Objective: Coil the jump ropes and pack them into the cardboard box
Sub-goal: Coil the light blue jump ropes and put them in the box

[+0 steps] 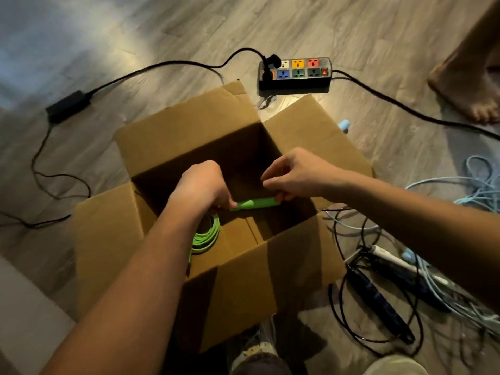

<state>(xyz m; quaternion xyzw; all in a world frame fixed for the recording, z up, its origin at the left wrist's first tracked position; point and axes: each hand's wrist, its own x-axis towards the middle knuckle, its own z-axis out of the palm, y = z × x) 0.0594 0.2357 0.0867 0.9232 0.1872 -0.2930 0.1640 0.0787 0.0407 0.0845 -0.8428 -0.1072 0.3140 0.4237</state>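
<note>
Seen from my head camera, looking down, both of my hands are inside the open cardboard box, which I use as the landmark for everything else. My left hand is curled closed at one end of a bright green jump rope handle, and my right hand pinches the handle's other end between thumb and fingers, so the handle lies level between them, low inside the box. Just below my left wrist, the green jump rope sits as a neat coil against the box's left inner wall; I think it rests on the box floor, though my forearm hides part of it. I judge this first rope as coiled and nearly packed, with only the handle left to let go. Much remains: to the right of the box lies a loose tangle with a pale blue jump rope, a black jump rope with dark handles, and a white handle, none coiled yet. Beyond the box's far flap sits a power strip with coloured sockets, its black cable running off to the right. Left of the box a black power adapter trails a thin cord. Everything rests on a grey wood-grain floor, dimly lit, with a bright patch beyond the box. A bare foot of another person stands far right of the box.
</note>
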